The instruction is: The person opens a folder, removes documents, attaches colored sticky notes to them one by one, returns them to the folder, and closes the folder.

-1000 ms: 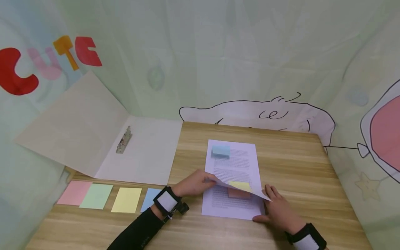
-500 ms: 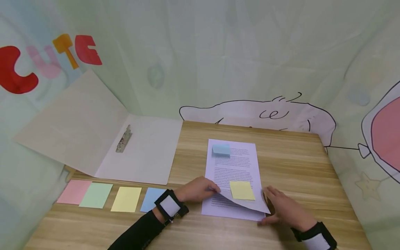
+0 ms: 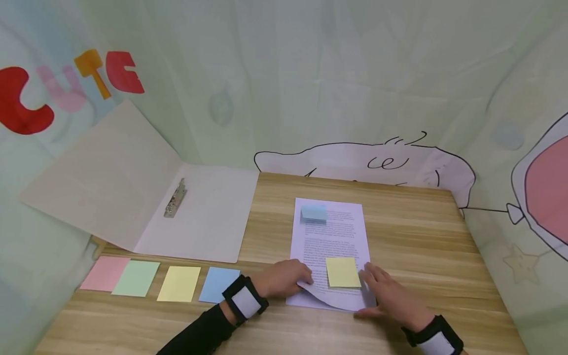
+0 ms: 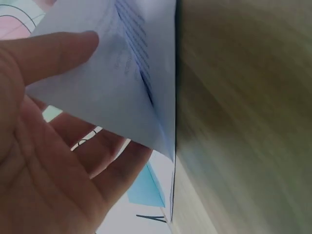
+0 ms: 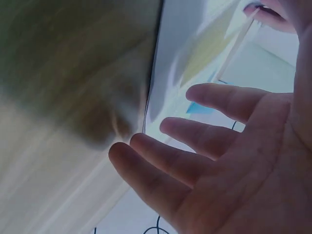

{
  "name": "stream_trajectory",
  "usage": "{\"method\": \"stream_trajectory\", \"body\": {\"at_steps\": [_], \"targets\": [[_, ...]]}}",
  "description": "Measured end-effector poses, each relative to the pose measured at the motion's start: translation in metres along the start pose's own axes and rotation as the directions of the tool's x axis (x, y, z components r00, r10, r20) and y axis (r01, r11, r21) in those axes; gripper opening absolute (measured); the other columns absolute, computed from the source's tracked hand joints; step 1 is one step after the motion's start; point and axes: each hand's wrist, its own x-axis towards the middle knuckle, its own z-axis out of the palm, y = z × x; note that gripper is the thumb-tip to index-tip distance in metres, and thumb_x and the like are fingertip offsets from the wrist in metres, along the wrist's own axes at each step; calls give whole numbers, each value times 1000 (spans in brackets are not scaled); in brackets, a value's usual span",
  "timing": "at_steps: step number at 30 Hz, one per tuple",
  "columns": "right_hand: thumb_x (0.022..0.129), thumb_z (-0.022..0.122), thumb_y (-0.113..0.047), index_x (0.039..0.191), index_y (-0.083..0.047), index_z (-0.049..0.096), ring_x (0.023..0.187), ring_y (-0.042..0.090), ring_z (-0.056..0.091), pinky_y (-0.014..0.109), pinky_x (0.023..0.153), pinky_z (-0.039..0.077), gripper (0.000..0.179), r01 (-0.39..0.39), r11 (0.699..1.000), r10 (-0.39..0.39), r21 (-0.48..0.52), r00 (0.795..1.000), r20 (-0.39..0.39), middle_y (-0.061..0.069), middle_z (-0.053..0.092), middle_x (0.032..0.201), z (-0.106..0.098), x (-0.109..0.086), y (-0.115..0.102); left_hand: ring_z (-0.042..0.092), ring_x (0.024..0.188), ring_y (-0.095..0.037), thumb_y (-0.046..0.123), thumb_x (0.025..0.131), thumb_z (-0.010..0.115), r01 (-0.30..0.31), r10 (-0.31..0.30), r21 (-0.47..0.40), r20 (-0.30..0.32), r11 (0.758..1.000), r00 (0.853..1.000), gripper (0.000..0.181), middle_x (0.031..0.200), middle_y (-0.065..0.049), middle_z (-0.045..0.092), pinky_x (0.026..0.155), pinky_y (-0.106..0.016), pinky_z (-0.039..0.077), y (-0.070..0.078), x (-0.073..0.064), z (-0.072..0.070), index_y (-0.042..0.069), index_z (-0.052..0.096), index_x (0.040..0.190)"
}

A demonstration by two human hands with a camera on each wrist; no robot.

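Observation:
My left hand (image 3: 284, 279) holds the lower left corner of the top printed sheet (image 3: 321, 249), curling it up off the page below. In the left wrist view the thumb lies on one face of that sheet (image 4: 92, 90) and the fingers are behind it. A square yellow sticky note (image 3: 343, 272) sits on the lower part of the sheet, and a light blue sticky note (image 3: 314, 213) near its top left. At the right edge of the pages rests my right hand (image 3: 392, 296), its fingers spread and relaxed in the right wrist view, gripping nothing.
An open folder (image 3: 208, 231) with a metal clip (image 3: 175, 198) lies at the back left, its cover leaning on the curtain. Along the left front are pink (image 3: 105, 273), green (image 3: 135, 278), yellow (image 3: 179, 284) and blue (image 3: 217, 283) notes, the blue one beside my left wrist.
The raised sheet has come down toward the page below, covering the pink note that showed beneath it. My left hand has moved lower with the corner; the right hand has shifted slightly.

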Motion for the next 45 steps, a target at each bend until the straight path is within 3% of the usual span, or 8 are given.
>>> {"method": "stream_trajectory", "body": {"at_steps": [15,20,23,26,32,35,42,45], "targets": [[68,79,-50,134,1,49,129,50,30,62,97,32,89,10,997,-10,-81,1000,-9,27,34,144,9,6,-8,48,117,-19,38,75,78,20,-28,137,57,990,998,39,128,-4,54,95,-31,41,14,-10,9,21,70,110],[67,79,-51,134,-1,50,129,49,31,62,96,33,89,-15,995,16,-100,1000,3,26,35,144,10,9,-9,46,121,-22,40,85,67,43,-45,55,32,998,998,36,131,-8,52,99,-35,39,12,-11,10,17,69,112],[67,79,-51,134,-1,50,130,49,30,62,96,33,89,-17,995,17,-96,1000,2,25,35,144,10,9,-9,42,127,-27,34,92,59,124,-127,-89,-36,988,991,37,134,-14,50,103,-40,35,8,-11,6,10,65,119],[68,79,-51,135,0,49,130,49,30,61,97,33,90,-12,995,12,-100,1000,-2,25,35,144,10,9,-8,35,132,-32,27,95,55,208,-243,-296,-85,932,966,42,138,-19,45,105,-47,30,4,-12,0,1,55,128],[69,79,-49,136,3,46,129,49,31,58,98,33,91,1,994,-2,-106,1000,-18,26,35,144,10,7,-8,41,126,-35,18,96,52,255,-395,-657,-71,709,916,51,135,-25,44,102,-52,33,-1,-15,-3,-10,38,136],[69,79,-47,137,3,44,129,49,32,57,98,34,92,4,994,-7,-108,1000,-22,27,34,144,9,6,-9,43,124,-34,18,97,51,270,-445,-732,-50,626,894,52,135,-25,44,102,-54,31,0,-15,-3,-9,35,138],[69,80,-46,139,2,41,128,48,34,56,95,38,95,20,995,-25,-101,999,-45,26,33,145,9,5,-10,45,122,-35,18,96,52,285,-517,-809,-27,514,856,51,133,-24,47,100,-55,33,-1,-11,-2,-8,37,137],[68,80,-47,139,3,41,127,49,35,55,93,40,95,37,993,-44,-112,997,-62,27,33,145,10,6,-9,51,116,-32,17,96,51,260,-538,-859,-20,440,843,51,130,-23,50,98,-51,38,-4,-9,-1,-9,36,138]]}}
